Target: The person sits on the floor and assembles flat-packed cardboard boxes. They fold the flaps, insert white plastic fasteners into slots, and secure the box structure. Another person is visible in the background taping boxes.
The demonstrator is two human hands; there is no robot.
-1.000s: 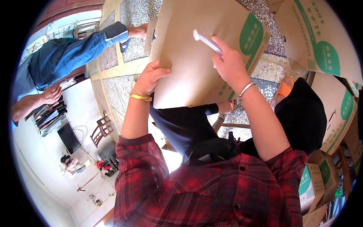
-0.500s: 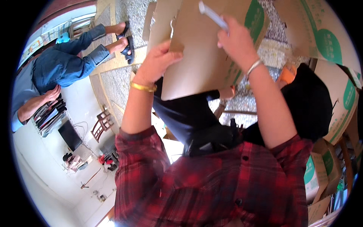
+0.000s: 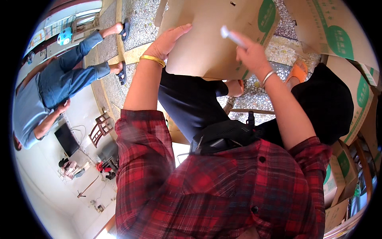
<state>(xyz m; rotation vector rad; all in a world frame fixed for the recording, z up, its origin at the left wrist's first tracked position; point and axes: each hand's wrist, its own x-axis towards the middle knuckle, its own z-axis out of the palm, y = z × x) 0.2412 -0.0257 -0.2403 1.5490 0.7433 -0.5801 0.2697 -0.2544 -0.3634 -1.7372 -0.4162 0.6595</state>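
A flattened brown cardboard box (image 3: pixel 207 51) with a green oval print lies across the top middle, above my knees. My left hand (image 3: pixel 163 44), with a yellow bangle at the wrist, grips its left edge. One digit stretches over the top face, and the other fingers are mostly hidden. My right hand (image 3: pixel 254 57) is closed round a slim white stick-like tool (image 3: pixel 234 36), held over the cardboard's right half. The tool's far end is blurred, so its exact kind is unclear. Whether it touches the cardboard I cannot tell.
More cardboard with green prints (image 3: pixel 318 28) stands at the upper right, and boxes (image 3: pixel 336 179) are stacked at the lower right. A person in blue clothes (image 3: pixel 67 79) is at the left, near a wooden chair (image 3: pixel 99 129). The floor (image 3: pixel 135 24) is speckled stone.
The cardboard's near edge has shifted away from me. My left hand has moved up along its edge. My right hand with the white tool has come down and slightly right. The other person's legs have moved.
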